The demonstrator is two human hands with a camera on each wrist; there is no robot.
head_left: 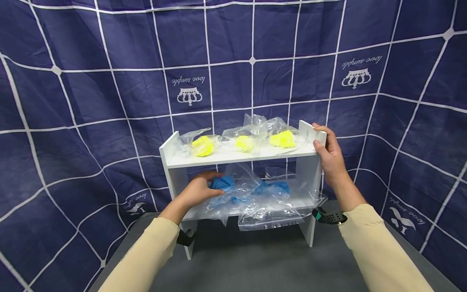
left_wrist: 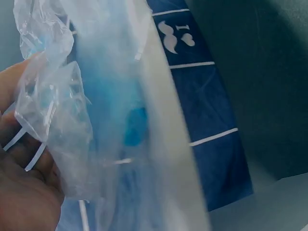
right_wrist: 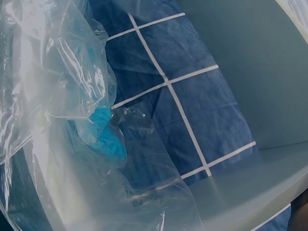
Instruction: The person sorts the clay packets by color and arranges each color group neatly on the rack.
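A small white two-tier shelf (head_left: 240, 160) stands in front of me. My left hand (head_left: 198, 190) reaches onto its lower board, thumb and fingers curved round a clear plastic bag with a blue lump (head_left: 223, 183) inside. In the left wrist view, crinkled clear plastic (left_wrist: 53, 101) covers part of the left fingers. My right hand (head_left: 331, 156) grips the top of the right side panel (head_left: 305, 129), thumb in front. Beside the left hand's bag lies more clear plastic with a blue lump (head_left: 277, 187), and a zip-top bag edge (head_left: 270, 225) hangs over the front.
On the upper board sit clear bags with yellow lumps: a left one (head_left: 203, 147), a middle one (head_left: 244, 143) and a right one (head_left: 282, 139). A dark blue checked cloth (head_left: 233, 40) hangs behind and at both sides. The shelf stands on a dark grey surface (head_left: 251, 263).
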